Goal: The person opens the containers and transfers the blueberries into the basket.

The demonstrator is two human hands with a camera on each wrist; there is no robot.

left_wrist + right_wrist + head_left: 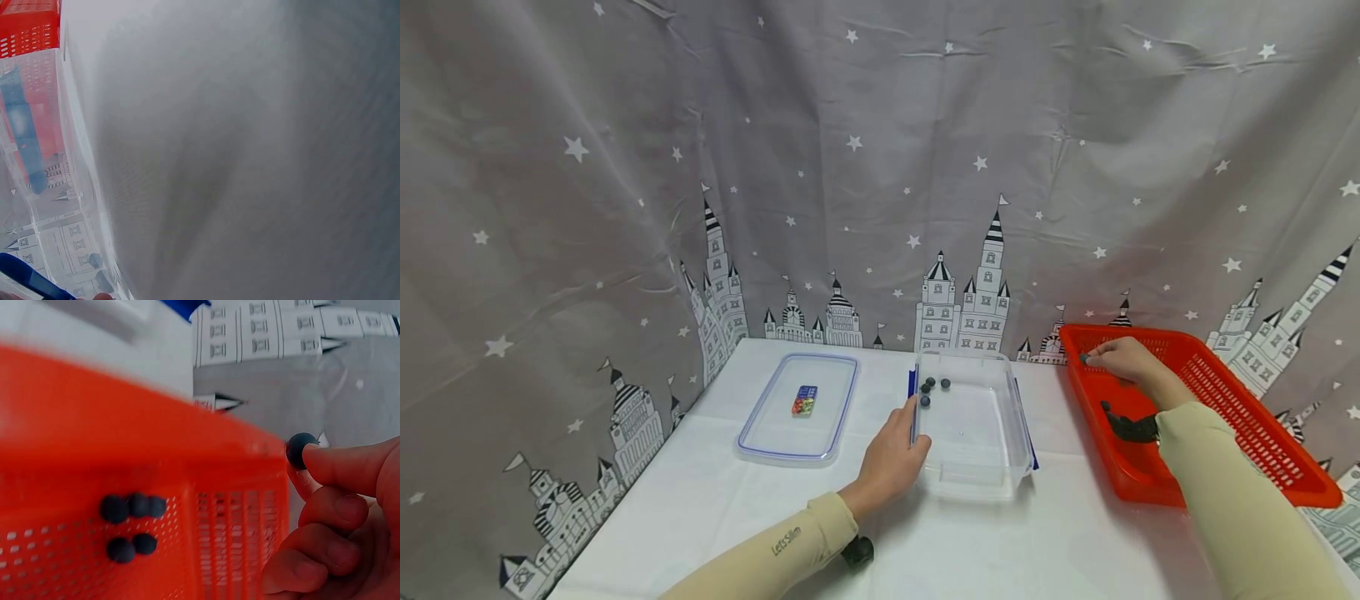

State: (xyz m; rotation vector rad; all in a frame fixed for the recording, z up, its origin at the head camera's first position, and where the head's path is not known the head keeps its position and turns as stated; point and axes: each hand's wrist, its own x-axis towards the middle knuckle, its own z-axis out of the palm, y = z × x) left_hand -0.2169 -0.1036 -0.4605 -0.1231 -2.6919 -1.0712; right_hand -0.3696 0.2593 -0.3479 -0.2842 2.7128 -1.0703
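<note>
Between my right thumb and index finger is a dark blueberry [302, 450]; the right hand [1131, 367] pinches it above the far left part of the red basket [1093, 417]. Inside the basket, several more blueberries [114, 509] lie grouped on its perforated surface. My left hand [891, 454] grips the left side of a clear plastic container [970, 479] with blue side latches [32, 275]. The container is uncovered, and several blueberries [945, 384] rest near its far left corner. In the left wrist view only the left fingertips show, at the lower edge.
A clear lid [763, 446] with a blue seal and a colourful label [805, 401] lies flat on the white table [685, 508], left of the container. Behind the table hangs a grey curtain [820, 200] printed with castles and stars.
</note>
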